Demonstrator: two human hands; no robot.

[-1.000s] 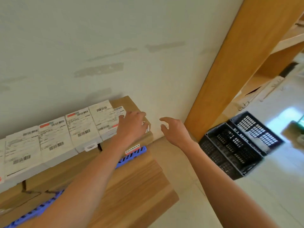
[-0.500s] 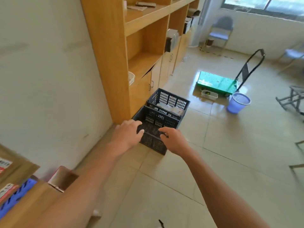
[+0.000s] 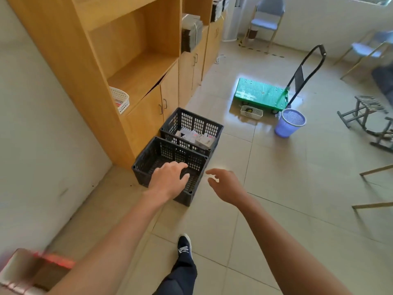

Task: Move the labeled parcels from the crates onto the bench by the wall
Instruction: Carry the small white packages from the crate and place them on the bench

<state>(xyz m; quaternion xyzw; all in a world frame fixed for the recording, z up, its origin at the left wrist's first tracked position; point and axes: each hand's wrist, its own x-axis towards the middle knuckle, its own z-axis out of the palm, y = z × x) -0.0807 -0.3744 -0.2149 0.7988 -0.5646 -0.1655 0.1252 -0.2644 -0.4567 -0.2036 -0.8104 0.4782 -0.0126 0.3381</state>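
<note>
Two dark slatted crates stand on the tiled floor beside a wooden cabinet. The near crate [image 3: 148, 165] shows no parcels inside. The far crate [image 3: 213, 126] holds several white labeled parcels [image 3: 195, 138]. My left hand [image 3: 168, 180] hovers over the near crate with relaxed fingers, holding nothing. My right hand [image 3: 225, 184] hangs just right of that crate, loosely curled and empty. The bench is out of view; only a blurred box corner [image 3: 32, 269] shows at the bottom left.
A tall wooden cabinet [image 3: 119, 60] lines the left wall, with a white basket [image 3: 120, 100] on its shelf. Further off are a green platform trolley [image 3: 261, 95], a purple bin [image 3: 290, 123], chairs and a metal stool. My foot [image 3: 185, 245] is on the tiles.
My view swung from the bench and its row of parcels to the crates. My left hand left the parcel on the bench, and both empty hands moved toward the crates as I stepped closer.
</note>
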